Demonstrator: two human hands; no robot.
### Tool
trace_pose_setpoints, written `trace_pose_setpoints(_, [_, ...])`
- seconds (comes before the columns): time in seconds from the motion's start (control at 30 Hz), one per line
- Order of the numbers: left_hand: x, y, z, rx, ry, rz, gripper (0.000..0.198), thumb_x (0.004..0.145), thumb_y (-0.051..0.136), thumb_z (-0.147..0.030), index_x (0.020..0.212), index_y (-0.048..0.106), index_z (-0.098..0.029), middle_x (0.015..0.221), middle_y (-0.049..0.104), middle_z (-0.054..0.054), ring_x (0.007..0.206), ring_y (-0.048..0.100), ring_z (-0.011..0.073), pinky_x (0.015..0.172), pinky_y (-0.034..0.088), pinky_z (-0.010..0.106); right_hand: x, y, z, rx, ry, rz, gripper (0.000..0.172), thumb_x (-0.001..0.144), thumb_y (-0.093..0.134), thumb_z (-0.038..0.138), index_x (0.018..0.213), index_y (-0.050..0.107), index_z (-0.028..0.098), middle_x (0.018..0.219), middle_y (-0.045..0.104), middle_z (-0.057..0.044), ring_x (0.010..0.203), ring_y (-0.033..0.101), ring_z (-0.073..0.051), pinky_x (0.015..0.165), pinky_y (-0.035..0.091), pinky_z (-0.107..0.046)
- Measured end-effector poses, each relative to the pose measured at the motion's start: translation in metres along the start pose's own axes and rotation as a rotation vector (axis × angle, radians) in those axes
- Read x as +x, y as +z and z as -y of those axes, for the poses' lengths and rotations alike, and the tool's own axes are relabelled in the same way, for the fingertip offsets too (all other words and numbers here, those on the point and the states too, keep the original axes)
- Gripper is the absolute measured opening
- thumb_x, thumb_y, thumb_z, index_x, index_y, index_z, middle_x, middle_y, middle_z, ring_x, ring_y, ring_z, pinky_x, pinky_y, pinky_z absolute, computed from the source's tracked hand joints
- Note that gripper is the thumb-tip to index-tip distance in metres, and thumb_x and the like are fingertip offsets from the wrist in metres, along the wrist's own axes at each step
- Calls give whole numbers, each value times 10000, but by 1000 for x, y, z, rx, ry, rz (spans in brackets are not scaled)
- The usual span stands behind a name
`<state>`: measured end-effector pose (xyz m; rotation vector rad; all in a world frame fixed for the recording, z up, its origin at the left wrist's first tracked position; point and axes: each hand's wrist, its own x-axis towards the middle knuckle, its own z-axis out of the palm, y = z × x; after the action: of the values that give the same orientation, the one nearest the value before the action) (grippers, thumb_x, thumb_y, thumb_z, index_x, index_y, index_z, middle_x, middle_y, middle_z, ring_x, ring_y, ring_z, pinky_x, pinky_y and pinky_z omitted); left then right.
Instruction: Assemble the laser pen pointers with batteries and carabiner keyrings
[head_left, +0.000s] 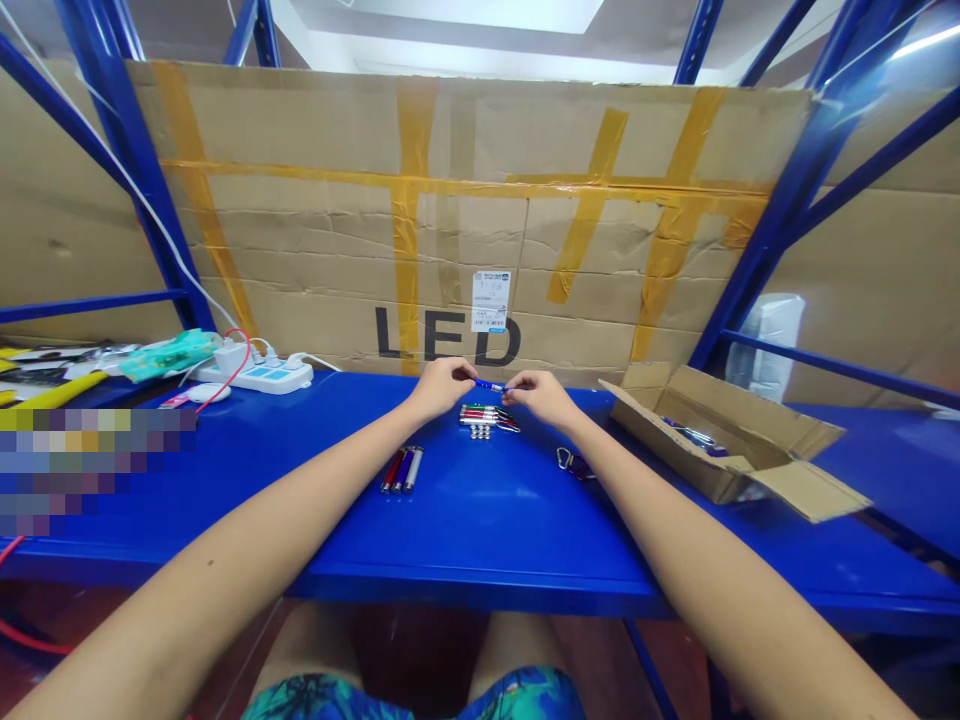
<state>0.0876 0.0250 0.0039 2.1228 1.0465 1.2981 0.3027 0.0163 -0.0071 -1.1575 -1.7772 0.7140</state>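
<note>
My left hand (448, 387) and my right hand (541, 396) meet over the back of the blue table, each pinching one end of a blue mini flashlight (491, 386). It lies level between my fingertips. Just below it, several similar flashlights (480, 416) in green, red and other colours lie in a row, with a carabiner clip at the right. In front of them sits a cluster of small silver pieces (480, 432), too small to name. Three metal tubes (403, 470), red, blue and silver, stand apart to the left. Near my right forearm lies a carabiner (564, 459) with a dark piece attached.
An open cardboard box (679, 440) at the right holds blue and shiny items. A white power strip (271, 375) with cables and a green plastic packet (169, 355) are at the left. A taped cardboard panel (322, 260) closes off the back, between blue rack posts.
</note>
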Motion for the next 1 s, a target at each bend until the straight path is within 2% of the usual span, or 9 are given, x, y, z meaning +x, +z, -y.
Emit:
trace_pose_setpoints(0.13, [9, -3, 12, 101, -30, 57, 91, 661, 648, -154, 732, 697, -184, 762, 706, 52, 765, 637, 208, 755, 490, 358, 8, 4, -3, -242, -14, -26, 121, 756, 594, 105, 809, 701, 128, 842, 738, -93, 836, 690, -192, 817, 506, -301])
trace_pose_setpoints(0.3, [15, 0, 19, 123, -35, 96, 95, 640, 635, -145, 679, 704, -197, 750, 713, 52, 756, 642, 220, 773, 491, 374, 9, 7, 1, -490, -42, -57, 125, 765, 626, 122, 822, 735, 144, 996, 719, -104, 951, 644, -209, 869, 469, -298])
trace_pose_setpoints(0.5, [22, 4, 28, 139, -53, 95, 109, 609, 634, -130, 628, 710, -206, 718, 710, 56, 746, 636, 232, 779, 482, 392, 7, 9, -4, -530, -47, -31, 167, 776, 600, 94, 869, 735, 122, 959, 721, -115, 907, 635, -207, 836, 462, -292])
trace_pose_setpoints(0.7, [22, 7, 32, 212, -77, 136, 108, 631, 642, -125, 623, 716, -204, 754, 713, 76, 763, 635, 252, 774, 483, 407, 4, 10, -6, -568, -48, -4, 202, 763, 558, 47, 792, 741, 129, 919, 732, -118, 863, 647, -213, 787, 467, -290])
trace_pose_setpoints(0.83, [22, 8, 34, 206, -107, 158, 101, 628, 665, -120, 657, 726, -194, 769, 720, 73, 776, 646, 248, 792, 492, 399, 4, 9, -7, -551, -47, 20, 210, 776, 577, 79, 861, 763, 129, 946, 739, -115, 873, 660, -211, 795, 481, -277])
trace_pose_setpoints(1.0, [24, 7, 32, 241, -160, 209, 113, 656, 677, -136, 733, 747, -180, 830, 737, 63, 821, 655, 217, 805, 499, 343, 6, 9, -11, -571, -41, 71, 343, 750, 521, -16, 944, 772, 113, 941, 746, -103, 857, 681, -178, 773, 496, -220])
